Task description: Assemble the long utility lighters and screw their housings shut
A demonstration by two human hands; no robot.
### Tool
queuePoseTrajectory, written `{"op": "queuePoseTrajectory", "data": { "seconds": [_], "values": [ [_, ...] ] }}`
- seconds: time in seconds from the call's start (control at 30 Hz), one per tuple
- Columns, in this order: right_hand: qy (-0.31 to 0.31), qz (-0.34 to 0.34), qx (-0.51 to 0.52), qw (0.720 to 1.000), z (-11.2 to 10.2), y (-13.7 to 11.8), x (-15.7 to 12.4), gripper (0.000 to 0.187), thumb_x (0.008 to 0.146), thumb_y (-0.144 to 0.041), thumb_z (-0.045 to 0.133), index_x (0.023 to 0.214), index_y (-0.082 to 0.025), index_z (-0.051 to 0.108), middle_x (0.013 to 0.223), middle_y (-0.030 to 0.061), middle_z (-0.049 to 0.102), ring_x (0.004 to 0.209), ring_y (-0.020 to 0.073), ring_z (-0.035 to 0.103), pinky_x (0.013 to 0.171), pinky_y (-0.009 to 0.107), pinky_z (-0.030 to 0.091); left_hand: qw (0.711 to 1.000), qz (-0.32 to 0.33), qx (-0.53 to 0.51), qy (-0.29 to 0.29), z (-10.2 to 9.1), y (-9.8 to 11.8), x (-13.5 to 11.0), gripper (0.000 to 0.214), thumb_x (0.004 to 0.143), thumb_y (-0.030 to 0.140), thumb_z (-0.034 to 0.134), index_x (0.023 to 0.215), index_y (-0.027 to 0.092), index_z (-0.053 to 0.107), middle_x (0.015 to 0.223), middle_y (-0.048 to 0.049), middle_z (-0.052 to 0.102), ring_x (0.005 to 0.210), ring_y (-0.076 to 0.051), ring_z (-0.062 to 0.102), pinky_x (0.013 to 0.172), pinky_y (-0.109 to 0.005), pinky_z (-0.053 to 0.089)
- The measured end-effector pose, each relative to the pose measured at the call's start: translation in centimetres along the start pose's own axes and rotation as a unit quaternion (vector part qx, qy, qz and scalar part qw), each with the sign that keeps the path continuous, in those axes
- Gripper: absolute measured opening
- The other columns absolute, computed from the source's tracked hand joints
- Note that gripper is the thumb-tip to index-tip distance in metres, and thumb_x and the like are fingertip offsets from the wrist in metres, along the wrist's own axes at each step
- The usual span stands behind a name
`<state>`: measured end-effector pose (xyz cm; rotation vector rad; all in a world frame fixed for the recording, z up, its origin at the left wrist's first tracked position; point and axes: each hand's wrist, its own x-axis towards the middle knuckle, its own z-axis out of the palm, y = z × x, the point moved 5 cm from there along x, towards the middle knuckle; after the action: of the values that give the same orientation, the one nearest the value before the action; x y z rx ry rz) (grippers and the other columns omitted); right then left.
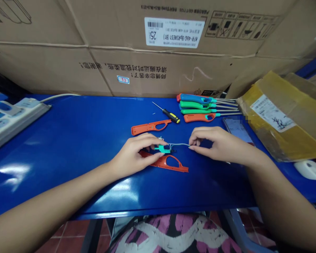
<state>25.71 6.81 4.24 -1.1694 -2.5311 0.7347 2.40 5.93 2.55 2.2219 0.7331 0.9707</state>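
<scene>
My left hand (pixel 137 154) pinches a small teal trigger part (pixel 163 149) just above an orange handle half-shell (pixel 171 163) lying on the blue table (pixel 76 140). A thin grey wire (pixel 179 144) runs from the teal part to my right hand (pixel 216 144), whose fingers are pinched on its other end. A second orange half-shell (pixel 150 127) lies a little farther back. A small screwdriver with a black and yellow handle (pixel 168 113) rests beyond it.
Several assembled stick lighters (pixel 200 107) in blue, green and orange lie stacked at the back right. A phone (pixel 237 128) and a taped yellow parcel (pixel 284 116) sit at the right, a white mouse (pixel 310 169) beside them. A power strip (pixel 10 117) is at the left. Cardboard boxes (pixel 147 45) wall the back.
</scene>
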Motion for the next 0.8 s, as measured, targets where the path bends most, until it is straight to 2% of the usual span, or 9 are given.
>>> {"op": "queuePoseTrajectory", "data": {
  "seconds": [0.1,0.2,0.27,0.33,0.5,0.67,0.8],
  "values": [
    [0.022,-0.018,0.006,1.0,-0.6,-0.6,0.0,0.007,0.091,-0.026,0.063,0.088,-0.02,0.065,0.085,0.0019,0.066,0.076,0.0138,0.06,0.071,0.026,0.047,0.998,0.007,-0.024,-0.053,0.3,0.3,-0.1,0.022,0.088,0.021,0.073,0.108,0.015,0.071,0.099,-0.0062,0.074,0.084,-0.013,0.067,0.076,-0.022,0.055],
    [0.01,-0.027,0.027,0.999,-0.6,-1.0,-0.2,0.008,0.092,-0.027,0.063,0.088,-0.02,0.065,0.086,0.0021,0.067,0.076,0.0133,0.062,0.071,0.026,0.048,0.991,0.038,-0.034,-0.123,0.9,0.6,-0.4,0.021,0.089,0.02,0.071,0.109,0.014,0.071,0.093,-0.0061,0.073,0.08,-0.013,0.067,0.074,-0.023,0.054],
    [0.004,-0.03,0.039,0.999,-0.6,-1.2,-0.2,0.009,0.092,-0.028,0.063,0.088,-0.02,0.065,0.087,0.0023,0.068,0.077,0.0132,0.063,0.072,0.026,0.049,0.988,0.047,-0.026,-0.147,1.2,0.5,-0.6,0.021,0.09,0.02,0.069,0.11,0.014,0.07,0.095,-0.0066,0.073,0.082,-0.014,0.068,0.076,-0.024,0.055],
    [0.014,-0.035,0.041,0.998,-0.8,-1.4,-0.2,0.009,0.092,-0.027,0.064,0.087,-0.02,0.065,0.087,0.0022,0.068,0.076,0.0131,0.062,0.072,0.026,0.049,0.99,0.031,-0.013,-0.138,1.3,0.3,-0.7,0.022,0.091,0.022,0.069,0.112,0.015,0.07,0.099,-0.0069,0.074,0.084,-0.014,0.069,0.076,-0.024,0.055],
    [0.049,-0.047,0.032,0.997,-1.3,-1.4,-0.3,0.006,0.091,-0.025,0.065,0.087,-0.02,0.065,0.083,0.0017,0.066,0.075,0.0135,0.062,0.071,0.027,0.049,0.996,-0.061,0.005,-0.068,1.0,-0.5,-0.6,0.023,0.091,0.028,0.069,0.112,0.018,0.07,0.103,-0.0046,0.075,0.084,-0.013,0.071,0.076,-0.023,0.057],
    [0.053,-0.049,0.022,0.997,-1.4,-1.0,-0.3,0.005,0.09,-0.024,0.065,0.088,-0.02,0.065,0.083,0.0017,0.066,0.076,0.0141,0.061,0.072,0.027,0.05,0.983,-0.167,-0.066,-0.036,1.3,-1.5,-0.7,0.028,0.092,0.031,0.066,0.116,0.017,0.067,0.103,-0.0053,0.074,0.081,-0.013,0.071,0.073,-0.023,0.059],
    [0.047,-0.066,0.016,0.997,-1.2,-1.0,-0.2,0.003,0.09,-0.022,0.065,0.089,-0.02,0.066,0.087,0.0029,0.068,0.08,0.0152,0.063,0.074,0.028,0.05,0.967,-0.217,-0.135,-0.006,1.4,-1.9,-0.8,0.028,0.092,0.032,0.065,0.116,0.017,0.064,0.108,-0.0061,0.073,0.091,-0.016,0.072,0.079,-0.026,0.061]
  ]
}}
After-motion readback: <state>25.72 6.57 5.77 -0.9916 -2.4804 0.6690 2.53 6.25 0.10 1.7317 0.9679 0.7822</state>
